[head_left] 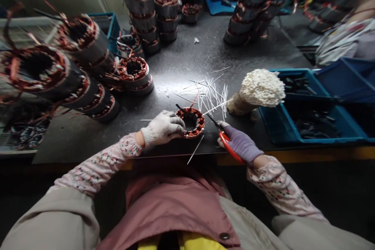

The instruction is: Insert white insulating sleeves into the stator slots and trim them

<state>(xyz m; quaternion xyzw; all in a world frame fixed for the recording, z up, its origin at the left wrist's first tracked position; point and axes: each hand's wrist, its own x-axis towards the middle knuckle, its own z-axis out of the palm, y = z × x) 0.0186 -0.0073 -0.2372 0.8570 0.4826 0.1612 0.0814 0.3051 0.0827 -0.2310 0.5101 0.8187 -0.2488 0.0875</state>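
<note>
Wound motor stator (190, 123) lies flat at bottom centre of the bench (181, 52). Left hand (163, 128) in white knit glove sits on its rim, fingers (175, 119) curled together, clamping it. Right hand (240, 143) in purple glove, fingers wrapped shut round red-handled snips (226, 143), tips at the stator's right rim. Risks: a slip could nick the copper winding (197, 128); stator could skid on the bench; loose white strips (211, 97) just behind could snag. Snip blades (213, 122) too small to call open or shut; left side of stator hidden by left hand
</note>
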